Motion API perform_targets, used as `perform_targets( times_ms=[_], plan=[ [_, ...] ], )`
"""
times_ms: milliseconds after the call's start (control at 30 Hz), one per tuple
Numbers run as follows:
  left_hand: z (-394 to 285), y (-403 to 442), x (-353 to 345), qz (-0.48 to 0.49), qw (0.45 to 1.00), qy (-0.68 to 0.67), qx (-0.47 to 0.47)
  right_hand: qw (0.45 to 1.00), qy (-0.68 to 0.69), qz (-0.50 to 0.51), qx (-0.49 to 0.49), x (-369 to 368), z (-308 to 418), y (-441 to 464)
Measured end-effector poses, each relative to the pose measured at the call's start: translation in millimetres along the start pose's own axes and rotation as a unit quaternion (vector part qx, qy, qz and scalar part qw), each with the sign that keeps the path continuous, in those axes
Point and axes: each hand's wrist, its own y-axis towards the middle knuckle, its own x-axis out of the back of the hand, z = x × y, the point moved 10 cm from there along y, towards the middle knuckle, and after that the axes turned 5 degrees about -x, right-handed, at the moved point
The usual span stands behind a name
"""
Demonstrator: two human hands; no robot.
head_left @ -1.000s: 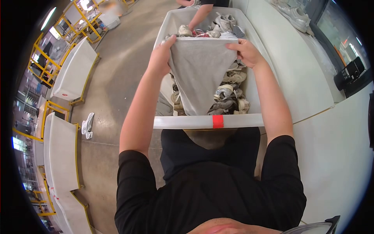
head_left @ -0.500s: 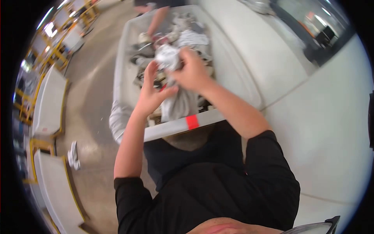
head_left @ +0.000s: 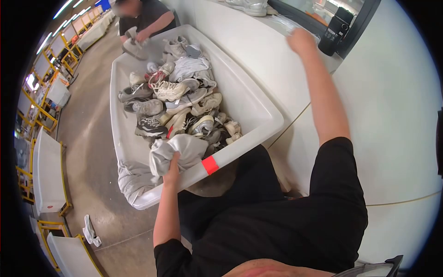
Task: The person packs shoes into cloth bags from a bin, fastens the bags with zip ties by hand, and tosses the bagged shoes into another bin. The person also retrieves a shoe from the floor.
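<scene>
My left hand (head_left: pixel 172 170) is closed on a crumpled light-grey cloth (head_left: pixel 161 157) at the near end of a large white plastic tub (head_left: pixel 263 99). More pale cloth (head_left: pixel 191 147) lies against it, over the shoes. Off to the upper right, my right hand (head_left: pixel 303 42) reaches to the wall ledge, beside some clear plastic (head_left: pixel 284 22). Its fingers are partly hidden, so their grip is unclear. Used shoes (head_left: pixel 168 91) in grey, white and black are heaped in the tub, with a white cloth (head_left: pixel 191 67) among them.
Across the tub a person (head_left: pixel 147 21) handles a grey shoe (head_left: pixel 134 44). A black bottle (head_left: pixel 336 31) and a pale shoe (head_left: pixel 254 6) stand on the ledge. Grey cloth (head_left: pixel 134 180) hangs over the tub's corner. A white cloth (head_left: pixel 91 231) lies on the floor at left.
My hands were together over the tub around a crumpled white thing. My right hand has swung up to the ledge; my left has come down to the tub's near end. The view has shifted.
</scene>
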Motion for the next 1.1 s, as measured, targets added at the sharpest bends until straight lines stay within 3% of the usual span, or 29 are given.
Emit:
perform_targets(
  times_ms=[67,200,233,333,567,667,833,900,967,1033,1100],
  plan=[
    [-26.6,-11.8,-3.9,-0.002,0.986,-0.021,-0.164,0.994,-0.01,0.026,-0.101,15.8,-48.1,-0.4],
    [6.8,3.5,-1.4,0.003,0.993,-0.096,-0.063,0.991,-0.003,0.039,-0.131,0.8,-71.6,0.4],
    [-0.5,3.2,0.5,-0.005,0.993,-0.097,-0.066,0.991,-0.014,0.047,-0.124,-6.5,-75.2,3.7],
    [-38.9,-17.6,3.5,-0.028,0.981,-0.021,-0.19,0.993,-0.022,0.04,-0.111,2.7,-65.8,-1.7],
    [-53.4,-26.6,10.4,-0.029,0.984,-0.007,-0.174,0.998,-0.015,0.006,-0.066,-3.8,-55.6,16.2],
    [-25.5,-16.5,6.9,-0.025,0.981,0.003,-0.194,0.992,-0.028,0.059,-0.106,-19.6,-70.6,30.3],
    [-11.2,-4.2,9.7,-0.042,0.978,0.047,-0.198,0.998,-0.066,0.003,-0.017,45.9,-46.2,-20.4],
    [-23.3,-6.5,17.8,-0.074,0.981,0.018,-0.18,0.996,-0.039,0.062,-0.043,76.6,-31.9,-79.4],
    [-31.9,-16.0,25.9,-0.112,0.982,-0.034,-0.146,0.995,0.07,0.054,-0.054,100.8,-16.6,-149.2],
    [-34.6,-10.7,21.2,-0.098,0.986,-0.034,-0.127,0.972,0.223,0.056,-0.045,86.6,1.2,-199.0],
    [-33.8,-6.5,15.2,-0.071,0.993,-0.034,-0.093,0.931,0.352,0.087,0.023,53.0,50.8,-235.2]
  ],
)
